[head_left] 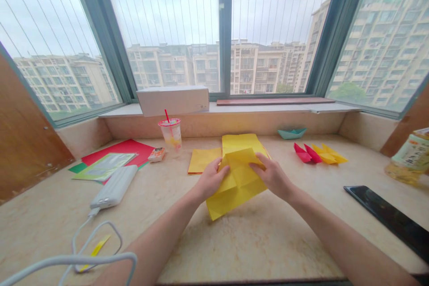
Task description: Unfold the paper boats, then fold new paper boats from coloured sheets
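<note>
A creased sheet of yellow origami paper (239,183) is held tilted above the counter, its fold lines crossing near the middle. My left hand (212,178) grips its left edge, thumb on the near face. On the opposite edge, my right hand (272,175) pinches the paper with thumb and fingers; some fingertips are hidden behind it. Just beyond lies a stack of yellow paper (243,141), partly covered by the held sheet. A smaller orange-yellow paper pile (203,160) sits to the left of that stack.
Right side: a teal paper boat (292,133), red folded paper (306,153), yellow folded paper (329,154), a black phone (385,214) and a bottle (410,156). Left side: a plastic cup (170,134), a white power bank (114,186) with cable, and red sheets (117,149). A white box (173,100) stands on the sill.
</note>
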The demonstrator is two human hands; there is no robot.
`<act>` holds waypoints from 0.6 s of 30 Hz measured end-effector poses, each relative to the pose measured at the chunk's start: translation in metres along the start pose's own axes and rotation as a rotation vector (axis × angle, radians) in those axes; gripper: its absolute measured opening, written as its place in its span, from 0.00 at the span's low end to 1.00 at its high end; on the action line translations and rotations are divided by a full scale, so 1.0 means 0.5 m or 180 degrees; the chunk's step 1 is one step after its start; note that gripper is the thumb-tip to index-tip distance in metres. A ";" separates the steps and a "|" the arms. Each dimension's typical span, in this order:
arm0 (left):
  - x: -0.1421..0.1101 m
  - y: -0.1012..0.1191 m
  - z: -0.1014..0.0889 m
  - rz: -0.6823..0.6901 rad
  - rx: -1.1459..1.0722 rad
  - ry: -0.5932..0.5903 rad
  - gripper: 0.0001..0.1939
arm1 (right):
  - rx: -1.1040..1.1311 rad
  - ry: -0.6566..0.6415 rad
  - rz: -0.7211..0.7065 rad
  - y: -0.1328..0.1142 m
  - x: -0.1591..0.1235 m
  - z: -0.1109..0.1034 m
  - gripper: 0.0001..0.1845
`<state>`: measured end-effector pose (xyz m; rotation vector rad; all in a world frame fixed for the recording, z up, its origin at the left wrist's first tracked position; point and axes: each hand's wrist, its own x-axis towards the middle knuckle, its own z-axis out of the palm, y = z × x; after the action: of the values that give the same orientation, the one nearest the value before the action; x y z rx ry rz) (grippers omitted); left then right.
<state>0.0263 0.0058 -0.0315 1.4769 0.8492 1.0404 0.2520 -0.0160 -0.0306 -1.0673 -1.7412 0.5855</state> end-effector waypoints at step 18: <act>-0.018 0.034 0.013 -0.0225 -0.0705 -0.0269 0.25 | -0.2196 -0.0579 -0.1856 -0.019 -0.019 -0.013 0.37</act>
<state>0.0286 -0.0075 -0.0163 1.2857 0.6978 0.9795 0.2554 -0.0294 -0.0252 -0.8851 -2.3619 -0.3226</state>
